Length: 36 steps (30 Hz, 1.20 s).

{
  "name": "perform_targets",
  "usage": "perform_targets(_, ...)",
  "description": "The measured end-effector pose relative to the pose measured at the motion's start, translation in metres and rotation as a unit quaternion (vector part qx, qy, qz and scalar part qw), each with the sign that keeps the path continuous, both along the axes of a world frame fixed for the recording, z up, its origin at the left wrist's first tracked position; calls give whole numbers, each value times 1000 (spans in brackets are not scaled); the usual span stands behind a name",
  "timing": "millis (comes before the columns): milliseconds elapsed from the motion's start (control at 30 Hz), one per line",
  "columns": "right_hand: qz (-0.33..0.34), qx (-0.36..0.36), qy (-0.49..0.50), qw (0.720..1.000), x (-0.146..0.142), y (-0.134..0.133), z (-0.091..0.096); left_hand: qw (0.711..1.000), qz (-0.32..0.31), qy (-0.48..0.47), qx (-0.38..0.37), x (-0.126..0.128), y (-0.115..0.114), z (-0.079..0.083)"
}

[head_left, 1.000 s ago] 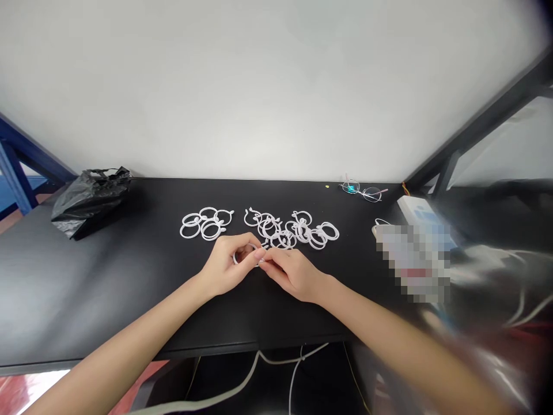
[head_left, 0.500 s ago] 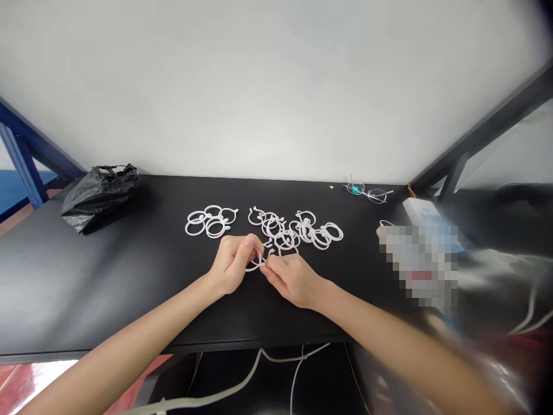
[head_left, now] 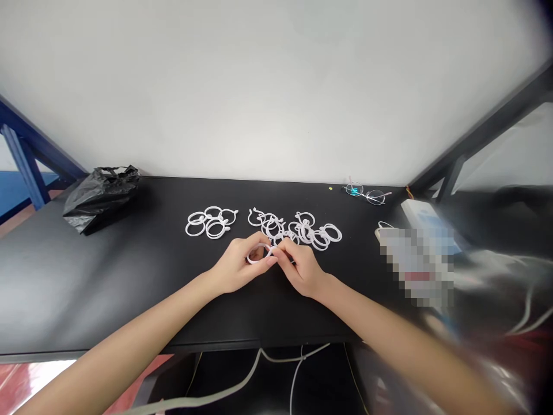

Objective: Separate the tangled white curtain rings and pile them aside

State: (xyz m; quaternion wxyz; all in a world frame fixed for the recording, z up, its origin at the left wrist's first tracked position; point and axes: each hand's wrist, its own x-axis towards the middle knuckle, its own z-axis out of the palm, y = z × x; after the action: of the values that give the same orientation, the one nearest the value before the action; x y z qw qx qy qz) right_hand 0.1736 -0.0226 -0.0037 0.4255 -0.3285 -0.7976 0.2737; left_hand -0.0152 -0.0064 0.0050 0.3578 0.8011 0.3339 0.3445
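Between my two hands is a white plastic ring (head_left: 252, 261), held just above the black tabletop. My left hand (head_left: 239, 262) curls around the ring's left side, thumb and fingers closed on it. The thumb and forefinger of my right hand (head_left: 302, 268) pinch the ring's right side, where the fingertips hide the joint. Beyond my right hand lies a loose pile of similar white rings (head_left: 302, 229), several of them with small knobbed ends. A smaller group of white rings (head_left: 211, 222) lies to the left of the pile.
A crumpled black plastic bag (head_left: 101, 196) stands at the table's back left. Eyeglasses (head_left: 365, 195) lie at the back right, near a white box (head_left: 425, 222) and a blurred-out item. White cables (head_left: 242, 383) run below the front edge of the table (head_left: 173, 340).
Both hands have shifted their grip on the ring. My left fingers now wrap around it with the thumb pointing right, and the ring shows as a rounder loop. The rings on the table look unmoved.
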Motion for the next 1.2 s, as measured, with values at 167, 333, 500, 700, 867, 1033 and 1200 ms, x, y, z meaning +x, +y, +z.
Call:
perform_targets(167, -13, -2, -5, 1000, 2, 0, 4, 980, 155, 83, 96, -24, 17, 5)
perform_targets(333, -22, 9, -12, 1000, 5, 1, 4, 900, 354, 186, 173, -62, 46, 8)
perform_targets(500, -18, 16, -31, 999, 8, 3, 5, 873, 331, 296, 199, -75, 59, -7)
perform_targets(700, -20, 12, -32, 999, 8, 4, 6, 882, 301, 316, 177, -77, 62, -16)
perform_targets(867, -17, 12, -34, 999, 8, 4, 6, 872, 299, 349, 170, -79, 62, -15)
perform_targets(1033, -19, 18, -37, 999, 7, 4, 5, 893, 261, 290, 225, -67, 54, -5)
perform_targets(1200, -6, 16, -38, 999, 5, 3, 3, 926, 118, 261, 247, -40, 40, -3)
